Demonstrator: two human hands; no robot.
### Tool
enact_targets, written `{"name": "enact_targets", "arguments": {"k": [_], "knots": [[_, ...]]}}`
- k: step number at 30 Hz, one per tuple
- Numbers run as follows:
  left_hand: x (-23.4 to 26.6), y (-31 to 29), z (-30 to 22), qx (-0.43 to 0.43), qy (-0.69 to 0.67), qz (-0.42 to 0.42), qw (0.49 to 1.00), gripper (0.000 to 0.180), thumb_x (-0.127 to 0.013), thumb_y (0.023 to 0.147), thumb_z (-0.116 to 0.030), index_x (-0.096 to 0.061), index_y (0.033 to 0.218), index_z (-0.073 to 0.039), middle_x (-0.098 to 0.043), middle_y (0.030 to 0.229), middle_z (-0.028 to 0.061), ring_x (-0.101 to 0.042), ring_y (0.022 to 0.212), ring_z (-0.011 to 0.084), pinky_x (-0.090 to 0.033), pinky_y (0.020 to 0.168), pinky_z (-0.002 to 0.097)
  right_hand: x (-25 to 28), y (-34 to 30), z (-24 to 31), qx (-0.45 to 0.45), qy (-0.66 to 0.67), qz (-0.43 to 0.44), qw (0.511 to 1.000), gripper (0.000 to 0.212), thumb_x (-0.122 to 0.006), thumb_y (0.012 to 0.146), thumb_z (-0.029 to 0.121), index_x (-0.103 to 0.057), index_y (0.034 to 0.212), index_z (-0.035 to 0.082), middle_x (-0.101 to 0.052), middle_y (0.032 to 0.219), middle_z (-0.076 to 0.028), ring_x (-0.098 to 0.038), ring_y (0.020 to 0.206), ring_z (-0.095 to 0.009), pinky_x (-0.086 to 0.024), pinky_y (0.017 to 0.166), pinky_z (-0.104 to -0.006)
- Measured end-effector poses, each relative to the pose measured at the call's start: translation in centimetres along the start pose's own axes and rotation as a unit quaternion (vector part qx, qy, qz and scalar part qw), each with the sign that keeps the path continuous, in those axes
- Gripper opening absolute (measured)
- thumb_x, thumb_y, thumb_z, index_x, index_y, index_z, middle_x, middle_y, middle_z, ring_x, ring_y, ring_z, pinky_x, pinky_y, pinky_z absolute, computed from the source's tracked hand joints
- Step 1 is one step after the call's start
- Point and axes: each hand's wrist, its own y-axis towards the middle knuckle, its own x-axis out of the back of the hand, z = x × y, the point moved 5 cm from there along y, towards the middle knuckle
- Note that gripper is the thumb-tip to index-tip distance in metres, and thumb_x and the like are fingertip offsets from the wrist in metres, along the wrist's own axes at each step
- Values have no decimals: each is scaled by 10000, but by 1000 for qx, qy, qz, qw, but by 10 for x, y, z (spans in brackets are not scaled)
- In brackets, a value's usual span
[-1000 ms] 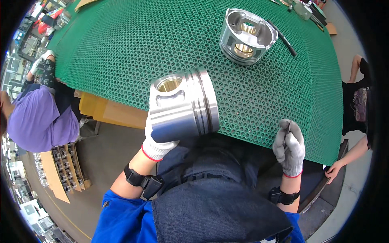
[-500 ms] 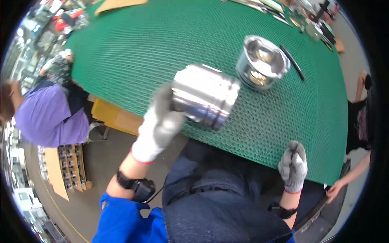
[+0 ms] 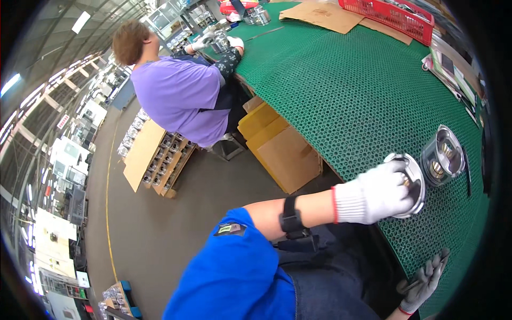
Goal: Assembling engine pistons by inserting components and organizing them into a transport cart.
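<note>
My left hand point(image 3: 378, 193), in a white knit glove with a red cuff edge, reaches across and grips a shiny metal piston point(image 3: 417, 186). Its fingers curl over the open end, hiding much of the hollow inside. Right beside it, a second piston point(image 3: 444, 156) stands on the green mat with its hollow end up, brass-coloured bushings showing inside. Low at the mat's edge is my gloved right hand point(image 3: 428, 281), fingers stretched out and thumb apart, apparently holding nothing. A black pen-like stick point(image 3: 468, 173) lies beyond the second piston.
The green honeycomb mat point(image 3: 330, 80) covers the table. At its far side are a red basket point(image 3: 394, 18), cardboard sheets point(image 3: 322, 15) and papers point(image 3: 453, 72). A co-worker in purple point(image 3: 178, 96) sits at left, handling a piston. Cardboard boxes point(image 3: 285, 152) and a piston crate point(image 3: 165, 160) stand below.
My view has swung left. The piston in my left hand was held sideways above the mat; now its open end is turned up, close beside the standing piston. My right hand's fingers have straightened.
</note>
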Motion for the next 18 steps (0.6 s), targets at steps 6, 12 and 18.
{"name": "enact_targets", "arguments": {"k": [6,12,18], "knots": [[-18,-49,43,216,-153,-255,930,550,-756,670,-264,-602,1162,-72,-591,1142,174,-572,1033,378,-453,948,463,-40,-25,8,30,-138,-135,981,462,-522,950,202,-425,1383,73,-584,842,-41,-422,518,-45,-277,373,-160],[5,10,-15,-37,-84,-103,990,456,-678,740,-78,-586,1184,-26,-635,1147,162,-620,1069,348,-490,952,444,-98,-34,0,-9,-403,71,912,293,-540,874,122,-638,1118,-8,-655,803,-102,-584,614,-149,-465,546,-271],[-20,46,-64,-96,-43,-25,994,494,-700,678,-208,-604,1133,-41,-619,1138,110,-606,1083,301,-477,986,465,-108,-35,17,139,-571,108,802,155,-612,858,156,-694,872,25,-652,776,-123,-648,708,-280,-520,661,-357]]}}
